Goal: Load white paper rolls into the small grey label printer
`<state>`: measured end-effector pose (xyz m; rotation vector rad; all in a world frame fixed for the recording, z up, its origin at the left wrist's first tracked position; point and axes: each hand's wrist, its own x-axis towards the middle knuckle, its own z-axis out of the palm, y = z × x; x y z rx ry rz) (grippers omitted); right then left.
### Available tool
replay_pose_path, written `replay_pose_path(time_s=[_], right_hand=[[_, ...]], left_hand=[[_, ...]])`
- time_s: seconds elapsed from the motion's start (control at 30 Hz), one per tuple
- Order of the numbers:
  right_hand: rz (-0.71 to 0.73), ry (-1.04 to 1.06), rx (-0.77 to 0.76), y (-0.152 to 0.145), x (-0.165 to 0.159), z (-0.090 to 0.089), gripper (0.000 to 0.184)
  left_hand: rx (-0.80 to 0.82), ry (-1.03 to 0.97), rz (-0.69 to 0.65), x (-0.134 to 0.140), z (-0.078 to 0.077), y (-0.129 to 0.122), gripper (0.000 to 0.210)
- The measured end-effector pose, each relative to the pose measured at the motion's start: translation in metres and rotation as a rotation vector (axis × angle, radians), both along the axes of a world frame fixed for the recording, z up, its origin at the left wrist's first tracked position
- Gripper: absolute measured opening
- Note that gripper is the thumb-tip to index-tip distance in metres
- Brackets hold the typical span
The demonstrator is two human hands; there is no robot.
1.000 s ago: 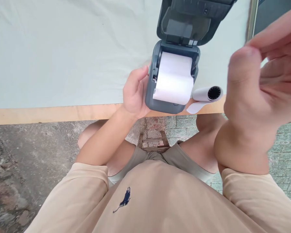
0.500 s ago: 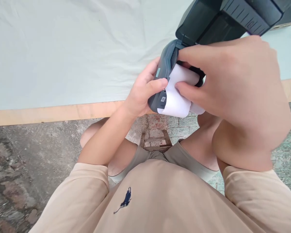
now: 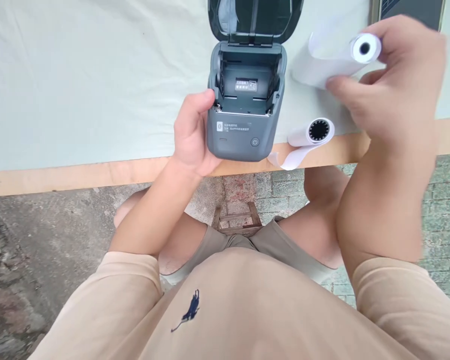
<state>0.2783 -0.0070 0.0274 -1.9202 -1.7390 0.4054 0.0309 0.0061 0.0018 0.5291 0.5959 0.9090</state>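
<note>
So the right hand (image 3: pixel 401 75) has fingers and thumb pinched around a fat white paper roll with a white core (image 3: pixel 330 62), out over the right part of the cloth-covered pale worktop (image 3: pixel 97 100); can't tell if it touches the cloth. The left hand (image 3: pixel 195 127) grips a dark grey plastic printer (image 3: pixel 234 137) by its left side, thumb on top, other fingers hidden, right at the worktop's front edge. Its smoky see-through lid (image 3: pixel 243 20) is flipped open, paper bay showing. Just right of the printer, a thinner white roll with a black toothed core (image 3: pixel 302 135) lies by the front edge, paper tail curling over the bare wood. A dark flat device (image 3: pixel 416 15) sits toward the worktop's far right.
</note>
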Motion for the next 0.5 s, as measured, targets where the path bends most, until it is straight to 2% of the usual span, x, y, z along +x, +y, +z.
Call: replay_pose_path(time_s=[0.07,0.17,0.2,0.23,0.33,0.37,0.4,0.47,0.5], right_hand=[[-0.067,0.037,0.014,-0.003,-0.004,0.001,0.038],[0.04,0.154,0.211,-0.017,-0.001,0.017,0.042],[0.073,0.177,0.178,-0.022,0.001,0.023,0.041],[0.131,0.19,0.063,-0.025,0.004,0.029,0.04],[0.424,0.144,-0.426,-0.027,0.007,0.034,0.054],[0.489,0.122,-0.503,-0.025,0.005,0.032,0.05],[0.516,0.115,-0.515,-0.022,0.002,0.03,0.041],[0.487,0.125,-0.435,-0.019,-0.006,0.027,0.024],[0.479,0.151,-0.378,-0.019,-0.01,0.029,0.022]], left_hand=[[0.024,0.001,-0.005,0.002,0.0,-0.001,0.033],[0.038,0.013,0.004,0.005,0.001,-0.002,0.034],[0.032,0.023,0.013,0.006,0.001,-0.002,0.034],[0.019,0.035,0.024,0.006,0.0,-0.002,0.034],[-0.047,0.081,0.055,0.004,-0.002,-0.002,0.037],[-0.068,0.095,0.062,0.003,-0.003,-0.002,0.038],[-0.081,0.105,0.066,0.002,-0.004,-0.002,0.039],[-0.08,0.107,0.064,0.001,-0.005,-0.002,0.04],[-0.069,0.097,0.057,0.0,-0.006,-0.002,0.04]])
